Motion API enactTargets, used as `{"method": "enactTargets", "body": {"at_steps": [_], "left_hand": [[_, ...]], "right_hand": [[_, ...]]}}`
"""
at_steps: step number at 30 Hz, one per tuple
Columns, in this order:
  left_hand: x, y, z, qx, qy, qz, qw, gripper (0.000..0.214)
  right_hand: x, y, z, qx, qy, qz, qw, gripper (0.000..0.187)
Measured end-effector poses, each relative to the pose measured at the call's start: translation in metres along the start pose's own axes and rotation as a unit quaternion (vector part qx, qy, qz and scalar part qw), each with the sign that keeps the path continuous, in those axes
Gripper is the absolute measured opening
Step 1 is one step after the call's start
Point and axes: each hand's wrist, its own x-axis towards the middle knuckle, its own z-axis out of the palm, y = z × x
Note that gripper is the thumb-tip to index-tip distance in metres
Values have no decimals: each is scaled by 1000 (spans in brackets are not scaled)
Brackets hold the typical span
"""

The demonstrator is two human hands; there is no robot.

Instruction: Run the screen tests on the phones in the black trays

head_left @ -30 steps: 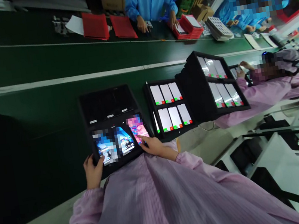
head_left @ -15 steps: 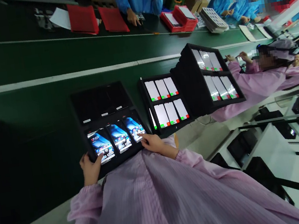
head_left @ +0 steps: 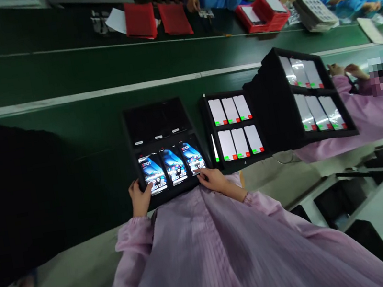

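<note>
A black tray [head_left: 158,119] lies on the green belt in front of me. Its near row holds three lit phones [head_left: 172,165]; its far row holds dark phones. My left hand [head_left: 139,199] grips the tray's near left corner, thumb by the left phone's lower edge. My right hand [head_left: 215,179] rests at the tray's near right corner, its forefinger stretched out and touching the bottom of the right phone [head_left: 193,158]. My pink sleeves run down from both hands.
A second black tray [head_left: 235,129] of white-screened phones lies to the right, then a stack of trays [head_left: 300,97] with a person in pink behind it. Across the green conveyor [head_left: 57,77] a person in blue works among red trays [head_left: 157,20].
All three near phones now show the same home screen, unlike a second ago. My head has turned, shifting the trays rightward in view. Both hands stay at the tray's near corners.
</note>
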Motion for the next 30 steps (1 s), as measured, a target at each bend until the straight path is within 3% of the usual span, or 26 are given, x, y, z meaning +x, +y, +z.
{"method": "enactTargets", "body": {"at_steps": [6,15,22,30], "left_hand": [[2,-3,1,-4,-4,-7,1000,54],[-1,-26,-10,30,-96,47,994,88],[-5,-19,-6,48,-81,46,995,103],[-11,-4,1,14,-21,19,1000,92]], "right_hand": [[9,-10,-4,-29,-65,-48,996,41],[27,-23,-3,-68,-154,-103,980,34],[26,-27,-6,-79,-140,-68,985,44],[-12,6,-24,-55,-64,11,996,37]]}}
